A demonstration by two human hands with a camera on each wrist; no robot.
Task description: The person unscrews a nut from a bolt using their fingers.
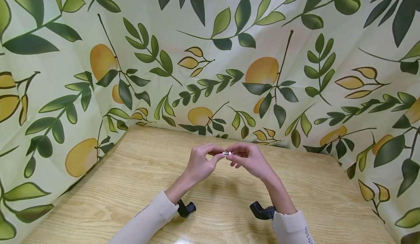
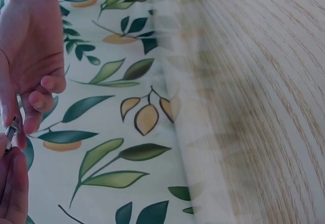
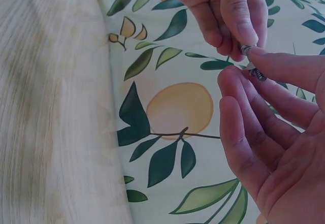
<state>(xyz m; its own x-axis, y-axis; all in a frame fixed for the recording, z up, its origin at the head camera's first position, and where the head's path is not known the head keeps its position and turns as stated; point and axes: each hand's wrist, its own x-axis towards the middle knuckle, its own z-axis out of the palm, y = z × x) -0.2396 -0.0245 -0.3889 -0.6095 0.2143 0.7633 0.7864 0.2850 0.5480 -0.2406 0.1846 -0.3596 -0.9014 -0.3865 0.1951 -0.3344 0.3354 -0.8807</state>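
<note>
A small silvery metal piece (image 1: 227, 153) with a threaded, bolt-like end is held between both hands, above the far part of the table. My left hand (image 1: 201, 163) pinches its left end between thumb and fingertips. At the other end, my right hand (image 1: 250, 159) pinches it with thumb and index finger, the remaining fingers loosely bent. In the right wrist view, dark thread (image 3: 258, 75) shows beyond the right thumb. The left wrist view has the metal piece (image 2: 12, 129) at its left edge, fingertips covering part of it.
The wood-grain table (image 1: 147, 178) lies beneath both hands. A leaf-and-fruit patterned cloth (image 1: 210, 65) rises behind it and along the sides. Black curved mounts (image 1: 186, 209) hang at both wrists, close to the light sleeves (image 1: 152, 215).
</note>
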